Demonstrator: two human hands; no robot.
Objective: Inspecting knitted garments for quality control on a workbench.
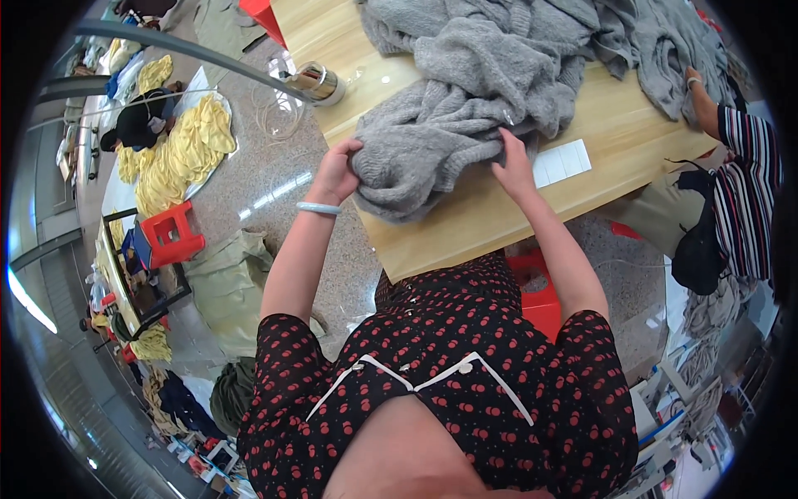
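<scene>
A grey knit garment [416, 150] lies bunched near the front left edge of the wooden table [465, 229]. My left hand [338, 173], with a pale bangle on its wrist, grips the garment's left side; some of its fingers are tucked behind the cloth. At the garment's right side my right hand [514, 169] pinches the knit between thumb and fingers. Behind it spreads a heap of grey knitwear [499, 54], and where one piece ends and another begins is hard to make out. A strip of white labels [562, 164] lies flat just right of my right hand.
A container of tools [320, 83] stands at the table's left edge. At the right, a co-worker in a striped top [748, 200] reaches onto grey knitwear. A red stool [536, 291] is under the table's front. Yellow cloth [187, 150] and another red stool [172, 234] are at left.
</scene>
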